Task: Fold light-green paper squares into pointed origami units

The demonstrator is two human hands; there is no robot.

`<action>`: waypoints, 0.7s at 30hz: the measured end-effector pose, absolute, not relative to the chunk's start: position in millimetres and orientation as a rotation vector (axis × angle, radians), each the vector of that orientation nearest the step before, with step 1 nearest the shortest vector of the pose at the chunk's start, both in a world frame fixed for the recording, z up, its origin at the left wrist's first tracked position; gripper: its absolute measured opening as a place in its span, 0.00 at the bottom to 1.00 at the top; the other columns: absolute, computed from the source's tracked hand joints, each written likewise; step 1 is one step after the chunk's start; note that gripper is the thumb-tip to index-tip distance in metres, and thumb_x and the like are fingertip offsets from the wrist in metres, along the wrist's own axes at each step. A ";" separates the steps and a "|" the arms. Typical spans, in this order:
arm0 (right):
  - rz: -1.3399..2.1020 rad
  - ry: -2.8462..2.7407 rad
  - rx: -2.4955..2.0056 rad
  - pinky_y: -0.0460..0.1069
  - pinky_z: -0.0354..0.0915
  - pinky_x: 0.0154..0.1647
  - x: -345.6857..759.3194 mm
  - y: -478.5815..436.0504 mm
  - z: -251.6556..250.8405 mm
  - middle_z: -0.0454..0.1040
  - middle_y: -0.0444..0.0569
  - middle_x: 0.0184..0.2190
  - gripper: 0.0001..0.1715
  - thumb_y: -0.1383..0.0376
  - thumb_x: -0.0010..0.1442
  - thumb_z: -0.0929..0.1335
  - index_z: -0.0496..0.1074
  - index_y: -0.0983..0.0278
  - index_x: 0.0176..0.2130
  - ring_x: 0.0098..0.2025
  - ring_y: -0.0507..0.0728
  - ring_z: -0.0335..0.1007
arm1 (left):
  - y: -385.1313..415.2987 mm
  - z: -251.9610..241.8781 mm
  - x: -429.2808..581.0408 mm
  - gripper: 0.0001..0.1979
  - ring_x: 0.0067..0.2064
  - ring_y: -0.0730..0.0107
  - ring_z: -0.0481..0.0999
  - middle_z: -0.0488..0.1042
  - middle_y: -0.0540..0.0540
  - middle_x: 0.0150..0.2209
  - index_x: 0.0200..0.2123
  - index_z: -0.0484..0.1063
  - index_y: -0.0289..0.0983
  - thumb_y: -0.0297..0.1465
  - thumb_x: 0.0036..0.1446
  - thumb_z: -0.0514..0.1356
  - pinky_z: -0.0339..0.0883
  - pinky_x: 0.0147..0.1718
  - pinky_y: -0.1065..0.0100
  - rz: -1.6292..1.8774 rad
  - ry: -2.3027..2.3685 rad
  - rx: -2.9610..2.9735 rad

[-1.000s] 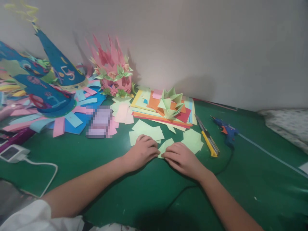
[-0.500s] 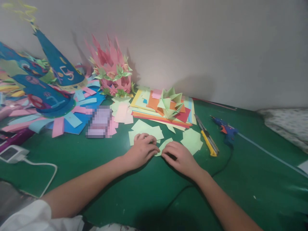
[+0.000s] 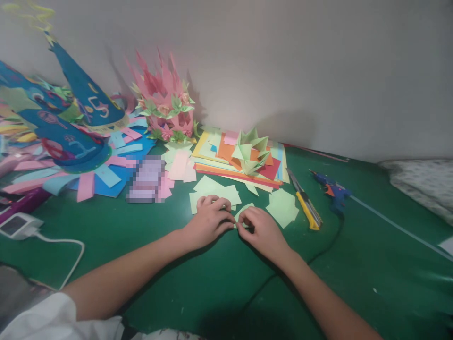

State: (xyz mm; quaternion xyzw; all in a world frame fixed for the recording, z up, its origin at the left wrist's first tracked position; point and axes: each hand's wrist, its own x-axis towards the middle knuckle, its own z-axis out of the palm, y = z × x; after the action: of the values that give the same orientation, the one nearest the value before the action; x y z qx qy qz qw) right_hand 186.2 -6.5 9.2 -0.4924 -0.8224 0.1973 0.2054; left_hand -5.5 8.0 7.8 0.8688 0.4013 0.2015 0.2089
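Small light-green paper piece (image 3: 243,209) lies flat on green table (image 3: 198,278), btwn both hands, mostly hidden by them. Right hand (image 3: 264,231): thumb & forefinger tips (image 3: 247,216) pinched together on its near right corner. Left hand (image 3: 211,220): fingers curled tight, thumb tip pressing its left edge (grip underneath can't be seen). Loose green sheets (image 3: 215,190) just behind left knuckles; yellow utility knife (image 3: 306,204) & blue glue gun (image 3: 332,191) off to the right.

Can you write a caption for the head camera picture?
Left hand and right hand pinch a pale green paper on a table.
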 end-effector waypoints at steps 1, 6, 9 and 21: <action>0.552 -2.289 -1.377 0.48 0.55 0.31 186.1 -6.6 9.2 0.65 0.44 0.25 0.07 0.71 0.55 0.64 0.61 0.62 0.27 0.29 0.54 0.60 | 8.1 7.4 -5.5 0.06 0.48 0.60 0.61 0.69 0.48 0.43 0.35 0.76 0.43 0.34 0.60 0.58 0.50 0.47 0.55 0.561 1.117 2.416; 0.575 -2.280 -1.403 0.48 0.55 0.31 185.6 -7.2 9.0 0.65 0.44 0.25 0.07 0.71 0.55 0.64 0.62 0.63 0.27 0.30 0.54 0.61 | 8.8 7.1 -4.8 0.05 0.48 0.60 0.61 0.69 0.48 0.43 0.35 0.76 0.43 0.34 0.59 0.60 0.50 0.47 0.55 0.567 1.115 2.419; 0.588 -2.280 -1.412 0.48 0.55 0.32 185.4 -6.7 8.4 0.65 0.44 0.25 0.07 0.71 0.55 0.64 0.62 0.63 0.27 0.30 0.54 0.61 | 9.1 8.0 -4.4 0.06 0.47 0.61 0.61 0.70 0.48 0.42 0.34 0.76 0.43 0.34 0.59 0.59 0.50 0.47 0.56 0.571 1.114 2.422; 0.624 -2.282 -1.409 0.48 0.56 0.33 186.0 -4.1 9.3 0.66 0.44 0.26 0.06 0.71 0.56 0.64 0.63 0.63 0.28 0.31 0.54 0.62 | 11.6 4.6 -7.6 0.07 0.47 0.61 0.61 0.70 0.48 0.42 0.34 0.77 0.44 0.36 0.59 0.59 0.49 0.47 0.55 0.570 1.100 2.423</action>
State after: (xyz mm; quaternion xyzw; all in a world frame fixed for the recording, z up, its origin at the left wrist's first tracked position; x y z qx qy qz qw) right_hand 186.0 -4.1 9.3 -0.5020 -0.8133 0.2223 0.1927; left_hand -7.6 11.6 4.6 0.8707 0.3954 0.2049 0.2086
